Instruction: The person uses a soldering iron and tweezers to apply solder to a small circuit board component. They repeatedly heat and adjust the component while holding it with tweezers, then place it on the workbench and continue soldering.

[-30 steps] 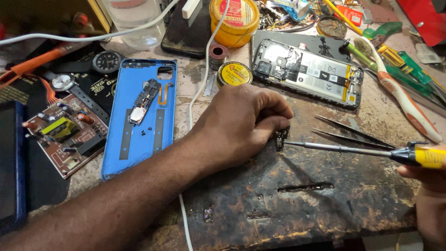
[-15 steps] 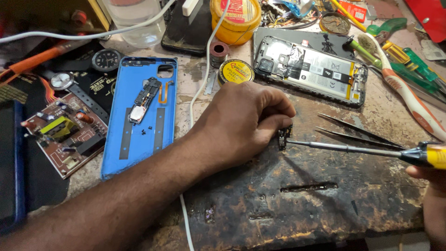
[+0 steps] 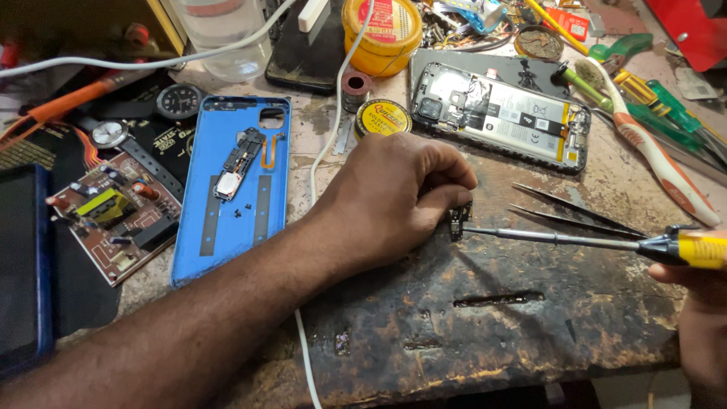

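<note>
Pinching a small dark electronic part between thumb and fingertips, the left hand presses it against the scorched dark wooden work block. At the frame's right edge, the right hand is closed on a yellow-handled screwdriver, whose thin metal tip meets the part. Steel tweezers lie just beyond the shaft. An opened phone and a blue plastic back cover rest farther back.
</note>
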